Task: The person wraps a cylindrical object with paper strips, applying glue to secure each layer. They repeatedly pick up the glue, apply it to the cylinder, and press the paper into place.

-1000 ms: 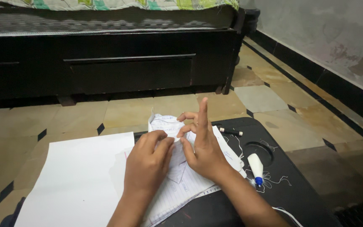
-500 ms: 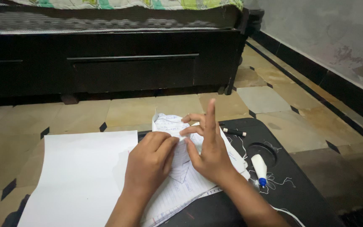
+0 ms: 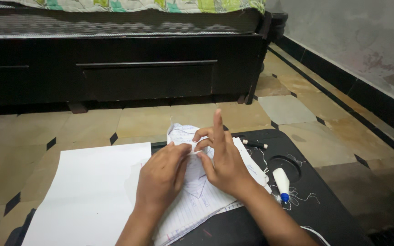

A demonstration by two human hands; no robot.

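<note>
On the black lap table (image 3: pixel 324 200), crumpled, ink-scribbled lined paper (image 3: pixel 185 136) pinched between both hands' fingers (image 3: pixel 202 142).

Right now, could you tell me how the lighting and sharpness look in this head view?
Head view: dim and warm; the bed frame is nearly black; the blank white sheet is brightest, no glare; both hands, left hand and right hand, look slightly soft on the lined paper.
</note>
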